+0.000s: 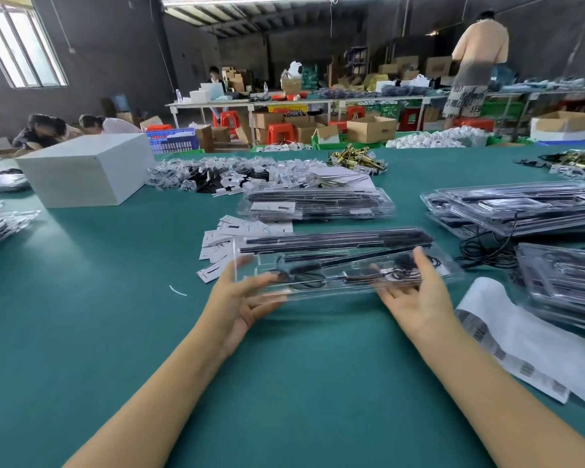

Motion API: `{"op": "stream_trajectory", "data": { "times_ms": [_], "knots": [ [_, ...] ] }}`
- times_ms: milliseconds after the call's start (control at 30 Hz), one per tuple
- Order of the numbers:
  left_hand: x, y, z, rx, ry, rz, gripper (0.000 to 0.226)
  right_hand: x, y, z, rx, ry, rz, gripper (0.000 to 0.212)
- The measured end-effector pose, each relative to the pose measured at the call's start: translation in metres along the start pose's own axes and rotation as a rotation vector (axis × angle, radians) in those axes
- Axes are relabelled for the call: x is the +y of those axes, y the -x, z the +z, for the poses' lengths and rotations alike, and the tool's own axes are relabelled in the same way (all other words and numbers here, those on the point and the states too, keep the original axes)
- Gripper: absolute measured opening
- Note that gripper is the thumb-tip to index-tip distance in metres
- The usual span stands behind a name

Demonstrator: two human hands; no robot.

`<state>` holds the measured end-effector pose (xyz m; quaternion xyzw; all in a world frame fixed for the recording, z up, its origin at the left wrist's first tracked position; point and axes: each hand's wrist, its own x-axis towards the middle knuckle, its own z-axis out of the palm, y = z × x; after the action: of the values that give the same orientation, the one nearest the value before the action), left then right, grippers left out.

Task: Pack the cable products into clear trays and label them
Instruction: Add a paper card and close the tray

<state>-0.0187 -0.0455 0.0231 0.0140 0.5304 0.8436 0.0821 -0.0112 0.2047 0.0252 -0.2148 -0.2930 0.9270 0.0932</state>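
A long clear plastic tray with black cable parts inside lies across the green table in front of me, its near edge lifted slightly. My left hand holds its left end, thumb on top and fingers underneath. My right hand holds the right part the same way, thumb up against the tray's top. A strip of barcode labels on white backing lies to the right of my right arm.
Loose white cards lie just behind the tray on the left. A filled tray stack sits farther back, more stacks at right and near right. A white box stands at back left. People work at other tables.
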Motion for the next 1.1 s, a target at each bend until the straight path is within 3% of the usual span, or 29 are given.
{"op": "stream_trajectory", "data": {
  "times_ms": [200, 400, 533, 600, 733, 833, 900, 1033, 1100],
  "knots": [
    [0.028, -0.007, -0.041, 0.078, -0.046, -0.072, 0.055, -0.016, -0.009, -0.01, 0.109, 0.149, -0.103, 0.009],
    [0.023, -0.01, -0.042, 0.195, -0.321, -0.085, 0.022, -0.016, -0.017, -0.014, 0.284, 0.421, -0.233, 0.021],
    [0.018, -0.011, -0.044, 0.292, -0.807, 0.042, 0.043, -0.018, -0.019, -0.018, 0.496, 1.035, -0.457, 0.029],
    [0.013, -0.01, -0.042, 0.322, -1.08, 0.124, 0.047, -0.016, -0.017, -0.019, 0.526, 1.286, -0.5, 0.029],
    [0.007, -0.011, -0.04, 0.332, -1.438, 0.271, 0.05, -0.007, -0.006, -0.02, 0.474, 1.704, -0.708, 0.035],
    [0.003, -0.014, -0.048, 0.295, -1.54, 0.245, 0.049, -0.001, -0.001, -0.024, 0.43, 2.076, -0.615, 0.037],
    [0.001, -0.017, -0.053, 0.267, -1.583, 0.244, 0.051, 0.0, 0.001, -0.024, 0.41, 2.167, -0.554, 0.045],
    [-0.004, -0.02, -0.054, 0.202, -1.583, 0.246, 0.052, 0.009, 0.002, -0.022, 0.104, 2.215, -0.773, 0.058],
    [-0.008, -0.021, -0.052, 0.176, -1.651, 0.25, 0.049, 0.014, 0.001, -0.02, -0.058, 2.26, -0.77, 0.065]
  ]
}}
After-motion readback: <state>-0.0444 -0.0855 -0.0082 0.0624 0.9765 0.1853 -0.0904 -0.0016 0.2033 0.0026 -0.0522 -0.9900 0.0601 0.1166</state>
